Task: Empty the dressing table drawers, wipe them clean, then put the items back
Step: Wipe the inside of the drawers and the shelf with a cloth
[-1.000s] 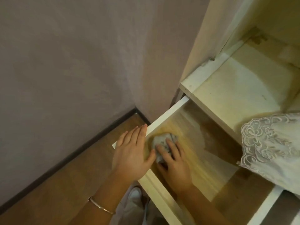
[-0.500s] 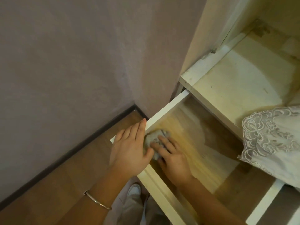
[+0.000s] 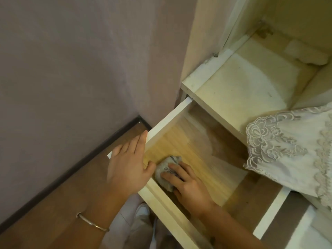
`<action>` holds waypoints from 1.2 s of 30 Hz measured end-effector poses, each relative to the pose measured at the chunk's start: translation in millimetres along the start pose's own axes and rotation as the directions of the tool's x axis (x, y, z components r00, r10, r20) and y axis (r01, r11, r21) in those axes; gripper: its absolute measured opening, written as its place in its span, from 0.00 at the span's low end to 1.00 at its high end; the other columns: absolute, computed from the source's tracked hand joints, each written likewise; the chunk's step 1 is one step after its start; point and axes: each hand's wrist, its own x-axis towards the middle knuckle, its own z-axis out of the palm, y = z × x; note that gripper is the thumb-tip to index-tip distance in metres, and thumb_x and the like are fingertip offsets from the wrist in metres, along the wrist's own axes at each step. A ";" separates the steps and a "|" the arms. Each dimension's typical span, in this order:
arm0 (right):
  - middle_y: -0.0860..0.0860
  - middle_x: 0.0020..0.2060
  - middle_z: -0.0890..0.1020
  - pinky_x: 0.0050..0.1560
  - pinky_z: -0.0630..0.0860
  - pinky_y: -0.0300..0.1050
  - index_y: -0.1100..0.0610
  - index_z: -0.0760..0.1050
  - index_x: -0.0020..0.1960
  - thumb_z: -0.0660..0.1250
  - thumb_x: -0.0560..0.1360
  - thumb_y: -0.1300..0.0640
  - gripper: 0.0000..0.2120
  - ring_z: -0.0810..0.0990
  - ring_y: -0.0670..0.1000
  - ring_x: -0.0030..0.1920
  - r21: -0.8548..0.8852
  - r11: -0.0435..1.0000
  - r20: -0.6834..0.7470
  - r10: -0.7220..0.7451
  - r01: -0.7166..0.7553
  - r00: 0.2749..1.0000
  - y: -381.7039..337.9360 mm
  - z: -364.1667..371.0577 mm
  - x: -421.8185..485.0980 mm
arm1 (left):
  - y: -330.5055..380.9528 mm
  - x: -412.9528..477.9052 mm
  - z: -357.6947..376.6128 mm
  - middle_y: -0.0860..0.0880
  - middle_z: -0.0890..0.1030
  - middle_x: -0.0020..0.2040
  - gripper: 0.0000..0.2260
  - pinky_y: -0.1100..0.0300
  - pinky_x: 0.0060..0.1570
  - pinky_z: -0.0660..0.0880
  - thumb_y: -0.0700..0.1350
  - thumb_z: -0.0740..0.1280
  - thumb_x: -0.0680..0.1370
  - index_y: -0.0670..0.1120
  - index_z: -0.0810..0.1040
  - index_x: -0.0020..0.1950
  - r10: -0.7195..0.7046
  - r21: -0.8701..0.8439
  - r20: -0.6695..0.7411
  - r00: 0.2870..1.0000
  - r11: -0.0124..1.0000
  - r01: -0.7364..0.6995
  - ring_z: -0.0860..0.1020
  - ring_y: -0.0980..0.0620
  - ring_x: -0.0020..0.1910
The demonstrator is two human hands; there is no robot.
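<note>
head view is showing my left hand lying open, fingers straight, over the front corner of the pulled-out drawer, probably bracing it against sliding, while my right hand is pressing a wadded grey cloth with flat fingers onto the bare wooden drawer bottom beside that corner. a wood floor is meeting a mauve wall; a lace cover is hanging over the drawer's far side.
</note>
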 end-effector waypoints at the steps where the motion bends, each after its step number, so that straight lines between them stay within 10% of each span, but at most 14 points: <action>1: 0.50 0.58 0.79 0.45 0.82 0.48 0.44 0.68 0.59 0.59 0.71 0.51 0.17 0.79 0.58 0.57 0.017 1.000 -0.015 0.013 -0.012 1.000 0.1 0.3 10.9 | -0.4 0.3 -0.7 0.46 0.78 0.59 0.31 0.52 0.52 0.73 0.57 0.55 0.69 0.43 0.65 0.69 0.002 0.001 -0.007 1.000 1.000 -0.002 0.79 0.48 0.54; 5: 0.56 0.61 0.77 0.54 0.77 0.57 0.49 0.71 0.62 0.74 0.66 0.59 0.26 0.75 0.63 0.61 0.097 0.993 -0.028 0.068 -0.065 0.997 17.1 -4.5 51.9 | -0.6 1.3 -0.8 0.47 0.79 0.58 0.31 0.53 0.52 0.73 0.56 0.56 0.68 0.43 0.66 0.68 0.008 0.004 -0.007 1.000 1.000 -0.008 0.79 0.49 0.53; 12: 0.55 0.65 0.72 0.62 0.68 0.45 0.48 0.65 0.70 0.60 0.78 0.62 0.22 0.72 0.55 0.63 0.371 0.739 -0.024 0.613 -0.562 0.790 86.7 -50.4 81.5 | -0.5 1.5 1.0 0.49 0.79 0.57 0.31 0.51 0.52 0.73 0.57 0.56 0.68 0.44 0.66 0.69 -0.020 -0.004 0.010 1.000 1.000 0.020 0.80 0.50 0.50; 25: 0.52 0.71 0.66 0.66 0.65 0.47 0.50 0.67 0.69 0.61 0.76 0.63 0.23 0.64 0.56 0.69 0.248 0.875 -0.098 0.450 -0.417 0.887 65.0 -34.5 87.7 | 1.2 -0.4 0.3 0.50 0.80 0.56 0.31 0.52 0.51 0.73 0.57 0.55 0.68 0.45 0.66 0.68 -0.048 0.000 0.015 0.999 0.999 0.048 0.80 0.51 0.49; 31: 0.53 0.71 0.65 0.67 0.64 0.45 0.49 0.66 0.69 0.60 0.77 0.65 0.23 0.67 0.55 0.68 0.393 0.724 -0.113 0.650 -0.567 0.752 67.3 -48.0 61.6 | 0.2 -1.7 0.4 0.49 0.78 0.58 0.32 0.51 0.56 0.69 0.57 0.54 0.68 0.45 0.63 0.70 -0.029 -0.016 0.018 0.999 0.999 0.029 0.78 0.50 0.50; 36: 0.61 0.69 0.65 0.66 0.60 0.47 0.59 0.60 0.72 0.59 0.78 0.60 0.23 0.64 0.61 0.68 0.407 0.370 -0.081 0.925 -0.835 0.371 76.4 -45.9 -4.8 | 1.2 -1.7 -4.1 0.49 0.71 0.67 0.35 0.52 0.63 0.61 0.59 0.51 0.69 0.47 0.55 0.74 -0.025 -0.041 0.071 0.997 0.999 0.028 0.72 0.49 0.61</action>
